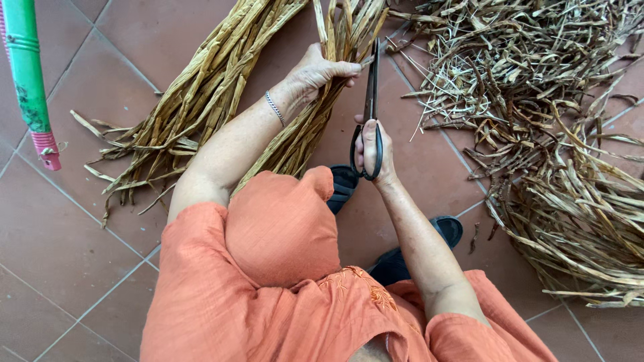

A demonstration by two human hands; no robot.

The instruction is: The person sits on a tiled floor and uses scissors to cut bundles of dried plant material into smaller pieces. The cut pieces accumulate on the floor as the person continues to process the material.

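Right hand (373, 149) fingers clamped through black scissors (369, 114), left hand (320, 69) gripping dry, tan, flattened stalks (295, 134).

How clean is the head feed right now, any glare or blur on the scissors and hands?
Head view: soft, even light with no glare; scissors, left hand and right hand are sharp; only faint shadows on the tiled floor; slight wide-angle stretch at the edges.

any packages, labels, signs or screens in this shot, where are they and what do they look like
None in view: no package, sign or screen.
Closest thing: a green pole at the top left edge, round, with a dark leafy pattern and a pink ribbed end, no readable label.
Otherwise only the left hand gripping dried plant strips, and the right hand holding black scissors.
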